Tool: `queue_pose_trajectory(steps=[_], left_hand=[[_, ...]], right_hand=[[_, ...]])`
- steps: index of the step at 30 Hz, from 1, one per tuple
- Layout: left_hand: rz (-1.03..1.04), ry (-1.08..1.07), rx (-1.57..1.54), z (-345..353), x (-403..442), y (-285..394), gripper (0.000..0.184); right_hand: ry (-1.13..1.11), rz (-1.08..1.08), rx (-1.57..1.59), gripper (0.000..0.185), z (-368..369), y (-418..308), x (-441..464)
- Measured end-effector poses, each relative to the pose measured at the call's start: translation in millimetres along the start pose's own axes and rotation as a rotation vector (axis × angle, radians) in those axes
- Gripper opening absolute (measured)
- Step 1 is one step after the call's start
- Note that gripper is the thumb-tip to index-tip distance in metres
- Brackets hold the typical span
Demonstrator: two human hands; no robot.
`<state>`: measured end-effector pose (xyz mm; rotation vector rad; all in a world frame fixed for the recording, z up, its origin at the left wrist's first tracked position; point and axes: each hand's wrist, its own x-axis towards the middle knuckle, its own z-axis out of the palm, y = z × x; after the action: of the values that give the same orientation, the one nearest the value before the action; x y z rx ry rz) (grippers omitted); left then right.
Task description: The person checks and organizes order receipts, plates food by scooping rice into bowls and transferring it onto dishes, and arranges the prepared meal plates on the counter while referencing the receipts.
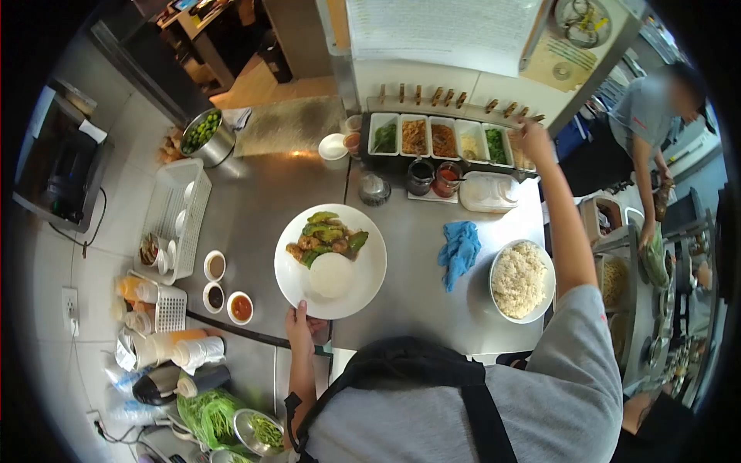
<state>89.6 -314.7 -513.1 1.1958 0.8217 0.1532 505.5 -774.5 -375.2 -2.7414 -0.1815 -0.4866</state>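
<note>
A large white plate (291, 255) carries green peppers with browned pieces (328, 238) and a round mound of white rice (332, 275). My left hand (302, 322) is at the plate's near edge, its fingers closed on the rim. My right hand (531, 137) reaches to the far right, over the end of the row of white garnish containers (415, 136); its fingertips are too small to make out, and whether it holds something is unclear. A bowl of rice (519, 282) stands on the steel counter below my right arm.
Sauce jars (446, 179), a clear lidded tub (488, 193) and a blue cloth (461, 251) lie ahead. Three sauce cups (240, 309), a white basket (197, 202) and a pot of limes (212, 143) are left. A co-worker (648, 116) bends at the right.
</note>
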Motion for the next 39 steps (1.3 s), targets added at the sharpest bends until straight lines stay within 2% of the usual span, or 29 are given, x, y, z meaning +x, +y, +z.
queue_pose_trajectory(steps=[2,3,4,5,6,8,11,14,17,18,19,20,21,22,23,28,29,31,32,33,34,35,36,39], left_hand=[[-0.018,0.026,-0.001,5.9,-0.1,-0.8,0.038],[-0.028,0.039,-0.006,7.4,1.0,-2.4,0.04],[-0.037,0.06,-0.014,6.3,0.6,-3.9,0.042],[-0.047,0.085,-0.022,2.9,-2.8,-4.5,0.044],[-0.074,0.096,-0.073,5.9,-8.3,-3.7,0.048],[-0.126,0.066,-0.141,8.2,-16.0,-9.4,0.056],[-0.159,0.098,-0.124,14.6,-28.7,-19.3,0.055],[-0.12,0.034,-0.138,23.3,-35.7,-15.1,0.053],[-0.071,-0.004,-0.094,27.1,-33.8,-11.1,0.047],[-0.053,-0.017,-0.069,28.4,-32.0,-10.3,0.044],[-0.035,-0.032,-0.043,30.0,-30.7,-9.7,0.041],[-0.041,-0.063,-0.061,32.1,-27.7,-12.1,0.039],[-0.045,-0.096,-0.074,28.6,-26.2,-17.3,0.036],[-0.042,-0.12,-0.09,28.4,-22.4,-20.4,0.034],[-0.041,-0.127,-0.124,28.1,-21.1,-22.1,0.034],[-0.03,-0.125,-0.28,26.6,-17.2,-28.3,0.037],[-0.027,-0.062,-0.29,23.6,-17.5,-31.1,0.037],[-0.02,-0.02,-0.298,24.0,-8.5,-33.0,0.039],[-0.02,-0.006,-0.323,27.4,-3.2,-26.1,0.039],[-0.032,0.0,-0.343,26.4,0.6,-15.7,0.039],[-0.046,-0.014,-0.262,22.9,11.0,-6.1,0.038],[-0.022,-0.011,-0.28,16.3,34.0,-8.9,0.037],[0.029,-0.008,-0.212,14.7,47.5,-2.8,0.038],[0.076,-0.043,-0.202,6.9,99.7,19.8,0.038]], right_hand=[[0.076,-0.039,-0.027,0.038,27.1,48.5,53.6],[0.038,-0.043,0.038,0.04,27.9,50.6,63.4],[-0.07,0.078,0.147,0.037,27.3,46.1,69.4],[-0.174,0.093,0.183,0.032,29.6,48.1,77.4],[-0.138,0.042,0.196,0.03,32.7,48.0,78.6],[-0.137,0.117,0.242,0.025,26.8,30.8,73.5],[-0.035,0.009,0.37,0.022,28.0,35.8,73.0],[0.293,0.139,0.485,0.022,-1.3,5.0,68.1],[0.493,0.0,1.052,0.022,-8.0,-58.6,29.2],[0.385,-0.086,0.698,0.022,0.3,-70.9,1.4],[0.187,-0.158,0.87,0.023,8.9,-110.8,-31.8],[0.065,-0.422,0.823,0.023,46.6,-125.9,-54.9],[-0.218,-0.193,0.894,0.02,61.7,-205.3,-120.8],[-0.278,-0.149,0.955,0.016,82.4,-228.3,-136.8],[-0.339,-0.045,1.176,0.014,122.9,-235.6,-144.1],[-0.31,-0.023,0.78,0.018,168.1,-270.6,-154.3],[-0.305,0.009,0.705,0.019,176.6,-272.1,-157.0],[-0.427,-0.027,0.929,0.028,193.6,-264.3,-156.4],[-0.53,-0.105,1.047,0.051,220.9,-249.9,-159.2],[-0.345,-0.043,0.825,0.073,184.2,-260.9,-172.7],[-0.373,0.014,0.839,0.084,209.1,-252.0,-176.5],[-0.486,0.094,0.734,0.078,162.4,-255.0,-185.6],[-0.527,0.064,0.729,0.068,130.4,-249.8,-197.1],[-0.593,-0.154,0.638,0.037,106.7,-224.0,-228.7]])
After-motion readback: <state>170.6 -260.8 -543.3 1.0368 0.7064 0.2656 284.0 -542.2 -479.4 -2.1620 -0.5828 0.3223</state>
